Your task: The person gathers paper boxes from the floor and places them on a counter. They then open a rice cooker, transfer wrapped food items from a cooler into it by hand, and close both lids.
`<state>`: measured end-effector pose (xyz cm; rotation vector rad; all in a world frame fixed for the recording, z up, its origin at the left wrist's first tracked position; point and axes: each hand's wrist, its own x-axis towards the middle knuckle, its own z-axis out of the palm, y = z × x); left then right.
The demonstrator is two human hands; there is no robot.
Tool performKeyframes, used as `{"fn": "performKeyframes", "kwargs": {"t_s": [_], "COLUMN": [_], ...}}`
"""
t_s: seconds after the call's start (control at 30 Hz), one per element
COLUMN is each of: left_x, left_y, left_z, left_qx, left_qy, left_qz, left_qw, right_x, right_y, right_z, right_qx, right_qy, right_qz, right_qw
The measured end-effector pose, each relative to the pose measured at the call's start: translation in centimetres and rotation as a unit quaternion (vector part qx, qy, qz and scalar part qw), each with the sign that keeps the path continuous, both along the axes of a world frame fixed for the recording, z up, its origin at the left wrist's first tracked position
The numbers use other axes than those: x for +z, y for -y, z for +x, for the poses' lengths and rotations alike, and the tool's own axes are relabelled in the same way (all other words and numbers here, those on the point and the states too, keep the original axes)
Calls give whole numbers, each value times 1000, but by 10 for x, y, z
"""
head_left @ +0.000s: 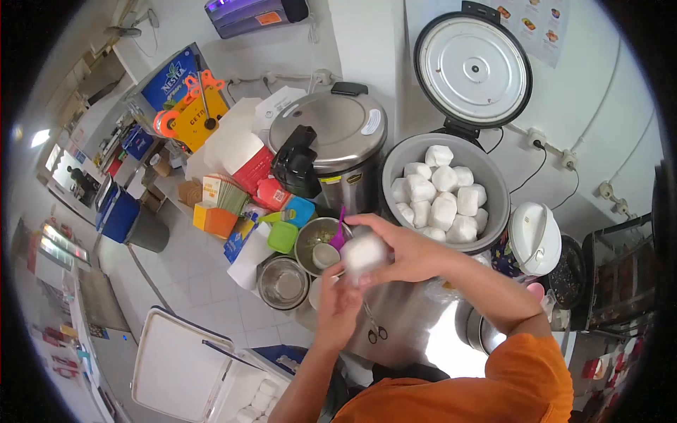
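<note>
A white wrapped bundle (364, 252), blurred by motion, is held between both my hands over the counter. My right hand (405, 252) curls around its right side with the thumb below. From beneath, my left hand (340, 299) has its fingers against the lower left side. Behind the bundle stands a steel bowl (305, 243) with a purple spoon (338, 236) and a small white cup (325, 255) in it. Several similar white bundles (444, 178) fill the open grey-rimmed cooker (502, 211) to the right. What the wrapping contains is hidden.
A lidded steel cooker (328, 130) stands at the back. Scissors (377, 333) lie on the steel counter beside another steel bowl (283, 282). At lower left, an open cooler (169, 366) holds more white bundles. Boxes and a tape dispenser (300, 162) crowd the left side.
</note>
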<state>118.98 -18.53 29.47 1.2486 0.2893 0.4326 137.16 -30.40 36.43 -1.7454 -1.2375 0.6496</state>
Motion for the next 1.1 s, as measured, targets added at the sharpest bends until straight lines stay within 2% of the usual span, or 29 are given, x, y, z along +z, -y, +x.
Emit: {"fn": "performKeyframes", "kwargs": {"t_s": [0.03,0.07,0.1,0.13,0.17,0.23,0.27,0.3,0.33,0.43,0.47,0.5,0.53,0.57,0.6,0.63,0.67,0.7,0.73,0.77,0.8,0.83,0.87,0.9,0.93,0.97,1.0,1.03,1.1], "left_x": [28,42,51,54,46,9,-10,-30,-49,-119,-152,-183,-204,-227,-258,-290,-311,-323,-336,-364,-392,-383,-494,-454,-439,-423,-446,-460,-425], "left_y": [7,6,5,3,-4,-20,-20,-25,-33,-66,-79,-91,-103,-114,-124,-134,-144,-152,-164,-174,-178,-178,-177,-184,-192,-199,-197,-192,-192], "left_z": [6,2,-5,-14,-27,-66,-88,-116,-149,-261,-303,-343,-375,-400,-416,-430,-448,-448,-439,-433,-425,-411,-391,-361,-354,-348,-353,-358,-375], "left_qx": [-22,-16,-26,-35,-24,-81,-4,47,115,338,410,473,514,544,552,526,495,477,457,405,350,352,366,373,371,365,332,299,283], "left_qy": [61,62,62,58,55,36,22,-5,-44,-145,-190,-227,-273,-312,-307,-340,-369,-411,-449,-475,-499,-484,-377,-496,-552,-605,-572,-534,-546], "left_qz": [-13,-17,76,168,161,32,32,19,-1,27,19,10,-65,-140,-151,-231,-309,-330,-347,-328,-310,-314,-350,-321,-306,-295,-335,-373,-339], "left_qw": [998,998,995,983,985,996,999,999,992,930,892,851,811,766,761,744,723,703,685,709,729,737,776,715,681,643,671,697,712], "right_x": [-7,8,24,9,-15,-80,-131,-135,-140,-146,-74,-73,-58,-24,-23,-43,-63,-89,-108,-145,-176,-207,-246,-279,-298,-311,-324,-343,-389], "right_y": [-2,3,10,17,23,47,67,81,83,88,30,28,6,-37,-65,-80,-95,-122,-144,-161,-182,-203,-213,-220,-225,-230,-229,-224,-217], "right_z": [-1,2,13,37,68,148,200,220,235,270,152,150,102,-14,-94,-162,-231,-280,-344,-389,-424,-448,-463,-476,-485,-490,-493,-494,-491], "right_qx": [-23,-91,-156,-247,-329,-411,-401,-269,-216,-186,-371,-307,-234,-202,-119,-12,79,266,300,353,412,459,463,465,471,511,549,552,344], "right_qy": [73,-48,-168,-55,58,252,308,289,321,529,468,511,494,407,204,48,-123,21,-21,53,153,249,299,346,348,355,360,361,351], "right_qz": [59,29,-6,23,53,9,-107,-303,-378,-389,-311,-170,-118,-120,-52,-29,-31,-85,-173,-165,-276,-379,-421,-459,-466,-486,-504,-510,-522], "right_qw": [995,994,973,967,941,876,856,867,841,731,739,785,829,882,970,998,989,960,938,920,855,764,721,673,664,614,562,553,697]}}
